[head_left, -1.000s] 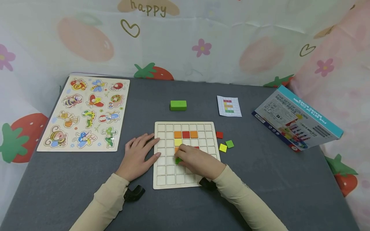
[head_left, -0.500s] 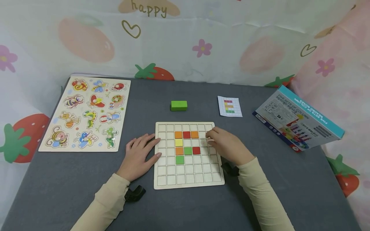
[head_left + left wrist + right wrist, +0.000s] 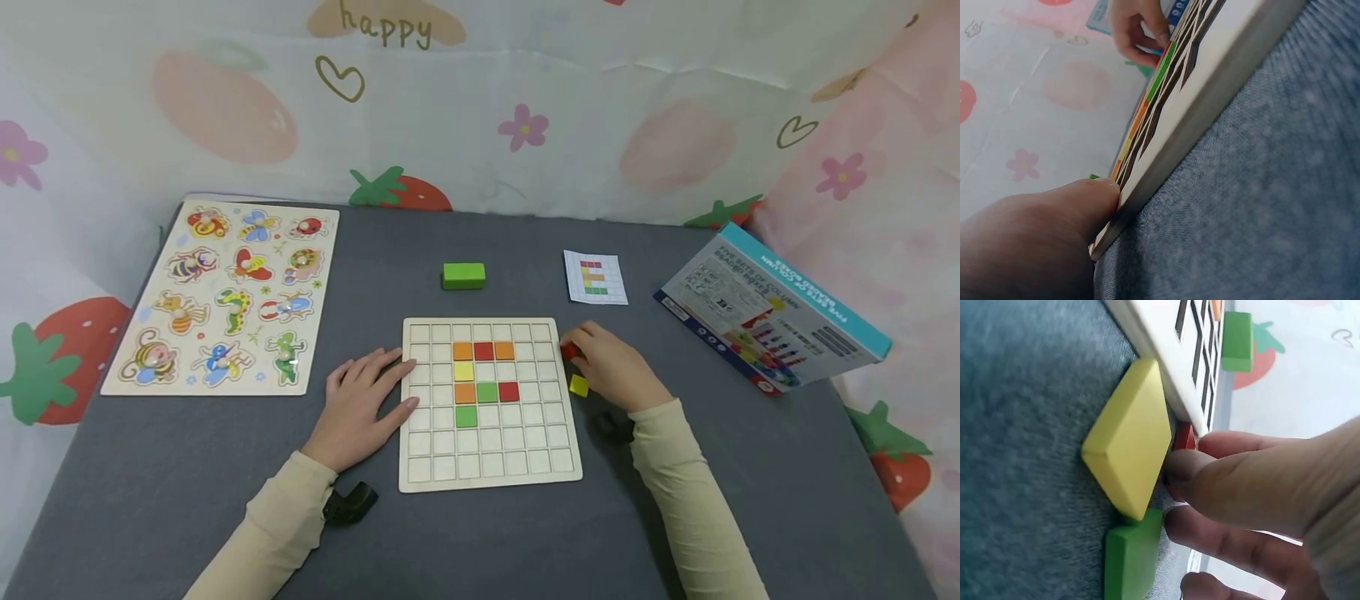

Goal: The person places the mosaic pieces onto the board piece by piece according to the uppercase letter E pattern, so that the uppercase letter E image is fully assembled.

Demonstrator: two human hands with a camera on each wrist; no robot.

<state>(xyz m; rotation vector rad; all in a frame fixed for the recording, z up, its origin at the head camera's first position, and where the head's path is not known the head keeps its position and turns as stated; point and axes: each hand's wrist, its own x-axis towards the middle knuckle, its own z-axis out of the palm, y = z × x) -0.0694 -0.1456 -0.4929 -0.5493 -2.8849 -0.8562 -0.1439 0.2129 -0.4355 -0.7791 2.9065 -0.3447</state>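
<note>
My left hand [image 3: 360,408] rests with fingers spread at the left edge of a white wooden grid board [image 3: 491,461], its thumb on the board's side. Just past the board's right edge, my right hand [image 3: 618,367] pinches a small red square tile [image 3: 1185,436] between thumb and index finger. Close to those fingers lie a yellow tile [image 3: 1132,440] and a green tile [image 3: 1135,556]; the green one is hidden in the head view. On the board sit several coloured tiles, among them a yellow tile [image 3: 463,372] and, lowest, a green tile [image 3: 466,416].
A green block [image 3: 463,276] stands behind the board. To its right lies a pattern card [image 3: 611,279] with coloured squares. A printed box [image 3: 772,308] is at the right, and an insect picture puzzle [image 3: 255,242] at the left. A patterned cloth hangs behind the table.
My right hand has left the green tile in the board's lower cell and moved right, off the board, to the red tile. The left hand has stayed still.
</note>
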